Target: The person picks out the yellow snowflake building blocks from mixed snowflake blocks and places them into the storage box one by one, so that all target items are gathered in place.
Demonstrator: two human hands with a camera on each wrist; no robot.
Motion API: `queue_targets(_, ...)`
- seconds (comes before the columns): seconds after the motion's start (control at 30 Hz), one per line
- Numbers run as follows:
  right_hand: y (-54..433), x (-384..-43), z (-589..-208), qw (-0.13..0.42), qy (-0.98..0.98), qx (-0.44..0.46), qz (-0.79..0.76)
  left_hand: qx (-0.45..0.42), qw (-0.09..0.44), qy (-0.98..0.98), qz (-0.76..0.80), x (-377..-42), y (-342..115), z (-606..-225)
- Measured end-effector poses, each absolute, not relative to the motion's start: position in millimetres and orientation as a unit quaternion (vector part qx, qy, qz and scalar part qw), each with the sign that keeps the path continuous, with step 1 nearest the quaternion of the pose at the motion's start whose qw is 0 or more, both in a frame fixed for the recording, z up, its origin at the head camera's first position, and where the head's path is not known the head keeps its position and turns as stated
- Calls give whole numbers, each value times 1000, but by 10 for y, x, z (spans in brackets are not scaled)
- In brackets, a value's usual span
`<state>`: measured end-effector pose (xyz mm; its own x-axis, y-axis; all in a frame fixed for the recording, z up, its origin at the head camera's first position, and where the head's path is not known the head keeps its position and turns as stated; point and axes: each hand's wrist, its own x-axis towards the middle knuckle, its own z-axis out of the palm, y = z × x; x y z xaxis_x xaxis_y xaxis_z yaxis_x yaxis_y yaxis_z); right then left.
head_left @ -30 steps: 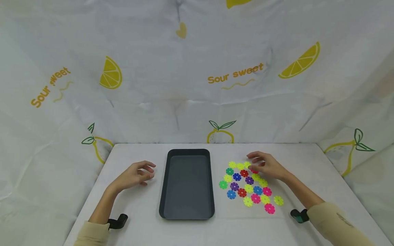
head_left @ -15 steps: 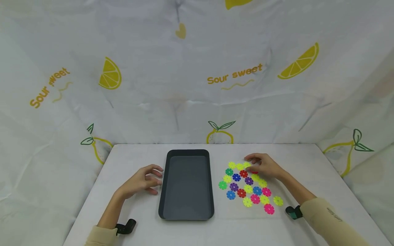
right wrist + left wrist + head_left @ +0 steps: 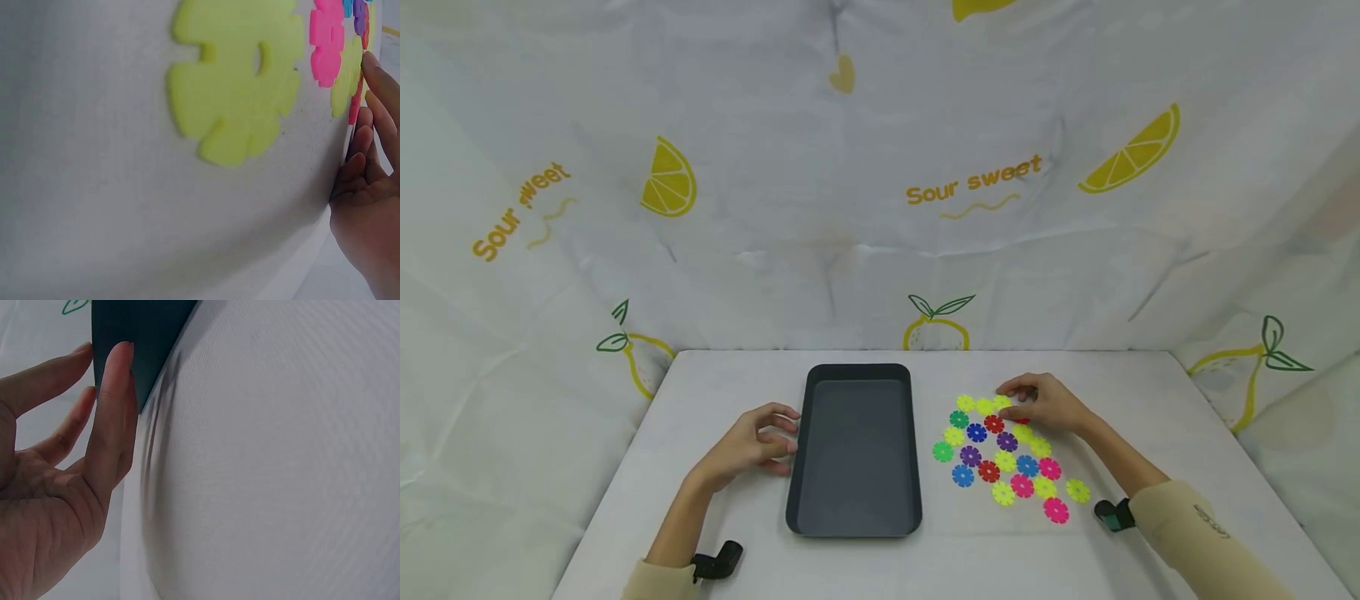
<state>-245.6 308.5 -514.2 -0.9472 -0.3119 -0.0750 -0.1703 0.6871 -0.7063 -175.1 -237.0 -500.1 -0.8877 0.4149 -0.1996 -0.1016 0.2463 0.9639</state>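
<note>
My left hand (image 3: pixel 747 446) is at the left long side of a dark grey rectangular tray (image 3: pixel 854 525). Its fingers are spread and gently bent, with the fingertips at the outer wall of the tray (image 3: pixel 140 337) in the left wrist view; whether they press on it I cannot tell. My right hand (image 3: pixel 1047 402) rests low at the far right of a spread of flat, notched plastic discs. Its thumb and fingers stand apart around the edge of a yellow disc (image 3: pixel 1002 402), and the hand partly covers a red disc (image 3: pixel 1022 421). A larger yellow disc (image 3: pixel 240 75) fills the right wrist view.
Several more discs lie right of the tray, among them a green disc (image 3: pixel 943 452), a purple disc (image 3: pixel 971 455) and a pink disc (image 3: pixel 1056 510). They rest on a white table (image 3: pixel 985 567). Behind it hangs a white lemon-print cloth (image 3: pixel 820 200).
My left hand has moved right, from beside the tray up to its left edge. My right hand has shifted slightly left over the discs. Tray and discs stay in place.
</note>
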Motion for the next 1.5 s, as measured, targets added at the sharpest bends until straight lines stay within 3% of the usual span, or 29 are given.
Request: queue_targets(1.5,3055,-2461,-5080,97,915,-144,-364,76,208,771,597,-1667,-2260,-4959)
